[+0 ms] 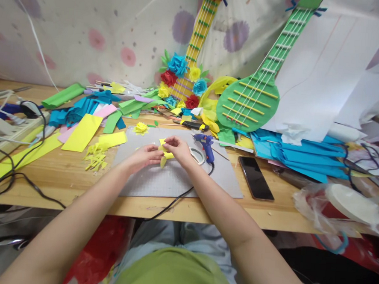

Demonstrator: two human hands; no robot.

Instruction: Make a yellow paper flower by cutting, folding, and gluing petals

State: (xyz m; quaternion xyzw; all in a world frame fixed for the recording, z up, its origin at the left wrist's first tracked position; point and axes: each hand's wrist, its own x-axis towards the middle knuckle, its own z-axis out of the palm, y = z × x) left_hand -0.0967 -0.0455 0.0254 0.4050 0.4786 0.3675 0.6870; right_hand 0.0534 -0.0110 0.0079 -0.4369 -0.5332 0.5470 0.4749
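Observation:
Over the grey mat, small pieces of yellow crepe paper (168, 155) show between my two hands. My left hand (146, 157) comes from the left, its fingertips closed against the paper. From the other side, my right hand (178, 150) pinches yellow paper between thumb and fingers. My fingers cover part of the pieces, so their exact shape is hard to tell. A finished yellow paper flower (140, 128) lies on the mat's far left. Just right of my right hand are a roll of tape (197, 155) and a blue glue gun (206, 146).
The grey mat (174, 186) lies on the wooden table. Yellow paper scraps (96, 155), a power strip (13, 133) and cables are left. A phone (255, 178) lies right. Two paper instruments, one yellow (200, 35) and one green (248, 100), lean behind. The glue gun's black cord crosses the mat.

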